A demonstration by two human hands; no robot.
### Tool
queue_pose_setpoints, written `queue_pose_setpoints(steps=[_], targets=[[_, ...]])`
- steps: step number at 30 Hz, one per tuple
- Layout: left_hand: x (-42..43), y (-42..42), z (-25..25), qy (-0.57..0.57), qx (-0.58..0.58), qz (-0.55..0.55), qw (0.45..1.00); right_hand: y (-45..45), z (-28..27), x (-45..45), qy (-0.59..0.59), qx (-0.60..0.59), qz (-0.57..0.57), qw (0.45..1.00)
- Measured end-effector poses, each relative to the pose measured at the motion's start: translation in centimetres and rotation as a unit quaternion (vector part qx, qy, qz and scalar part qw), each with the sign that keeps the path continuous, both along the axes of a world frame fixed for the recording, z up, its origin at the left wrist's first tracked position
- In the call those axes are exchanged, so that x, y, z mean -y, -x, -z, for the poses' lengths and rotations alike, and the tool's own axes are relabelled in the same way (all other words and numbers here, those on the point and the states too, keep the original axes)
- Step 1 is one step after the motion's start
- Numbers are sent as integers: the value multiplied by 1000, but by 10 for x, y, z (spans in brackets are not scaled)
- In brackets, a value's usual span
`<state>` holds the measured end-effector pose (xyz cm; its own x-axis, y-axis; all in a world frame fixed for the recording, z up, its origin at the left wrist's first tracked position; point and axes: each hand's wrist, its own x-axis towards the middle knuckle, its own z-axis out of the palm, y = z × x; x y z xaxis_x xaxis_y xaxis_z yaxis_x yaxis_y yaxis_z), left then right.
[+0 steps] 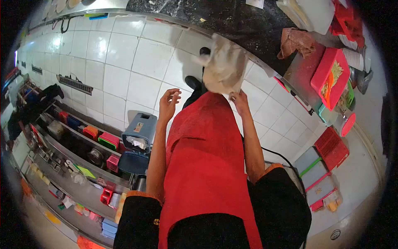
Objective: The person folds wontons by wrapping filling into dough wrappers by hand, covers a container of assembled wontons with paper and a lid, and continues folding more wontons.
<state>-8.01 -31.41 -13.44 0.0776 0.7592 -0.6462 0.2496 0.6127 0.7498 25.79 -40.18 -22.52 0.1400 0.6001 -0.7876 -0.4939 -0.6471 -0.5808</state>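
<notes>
My right hand (pixel 239 102) pinches the lower corner of a beige, stained cloth (pixel 225 66). The cloth hangs in the air in front of the red apron (pixel 207 166), blurred at its upper left edge. To the left of the apron, my left hand (pixel 169 100) is raised over the tiled floor with its fingers loosely bent and apart. Nothing shows in it, and it does not touch the cloth. Beyond the cloth lies a dark work counter (pixel 182 12) with crumbs and white dust scattered on it.
A crumpled reddish-brown cloth (pixel 295 42) lies on the counter by a red tray (pixel 331 76) of shredded food with orange tongs (pixel 328 89). A grey-blue bin (pixel 140 130) with its lid open stands at the left. Metal shelves (pixel 78 153) hold several coloured containers.
</notes>
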Motion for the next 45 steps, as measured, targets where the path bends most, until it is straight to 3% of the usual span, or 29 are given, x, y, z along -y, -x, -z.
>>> queue_pose_setpoints(steps=[1, 3, 7, 10, 17, 20, 25, 31, 33, 34, 35, 36, 37, 38, 39, 41, 43, 45], targets=[[-6, -5, -1, 6, 2, 8, 1000, -1, -8, 5, -2, 0, 4, 1000], [-18, -8, -6, 16, 4, 24, 1000, -1, -24, 7, -24, -35, -106, 993], [-41, 1, -13, 89, 189, -81, 975, 17, -75, -19, -76, -79, -161, 981], [-77, -7, -49, 95, 225, -144, 959, 23, -102, -53, -135, -97, -171, 971], [-173, -36, -104, -19, 123, -51, 991, 0, -142, -190, -195, -48, -90, 975], [-199, -47, -100, -54, 84, -1, 995, -22, -134, -253, -193, 33, -104, 975], [-229, -69, -84, -83, 121, -33, 989, -40, -120, -315, -182, 124, -100, 970], [-268, -79, -69, -82, 129, 7, 988, -38, -130, -330, -132, 119, -130, 975], [-283, -80, -57, -85, 95, 42, 991, -41, -143, -334, -54, 141, -261, 953], [-290, -83, -58, -112, 65, 50, 990, -45, -153, -341, 4, 211, -347, 914], [-297, -82, -60, -109, 69, 63, 990, -44, -163, -332, 17, 214, -340, 915], [-304, -81, -54, -92, 93, 66, 989, -41, -172, -331, -26, 418, -369, 830], [-314, -81, -49, -78, 118, 68, 988, -39, -185, -337, -66, 602, -383, 697], [-322, -80, -55, -92, 109, 98, 985, -29, -219, -346, -1, 515, -368, 774], [-329, -80, -52, -94, 110, 119, 982, -22, -219, -350, 8, 521, -365, 771], [-341, -83, -72, -66, 122, 132, 982, -3, -214, -353, -332, 524, -246, 745], [-350, -85, -66, -84, 133, 165, 974, 38, -247, -370, -374, 569, -246, 690], [-361, -93, -88, -130, 117, 229, 957, 62, -229, -375, -415, 605, -202, 649]])
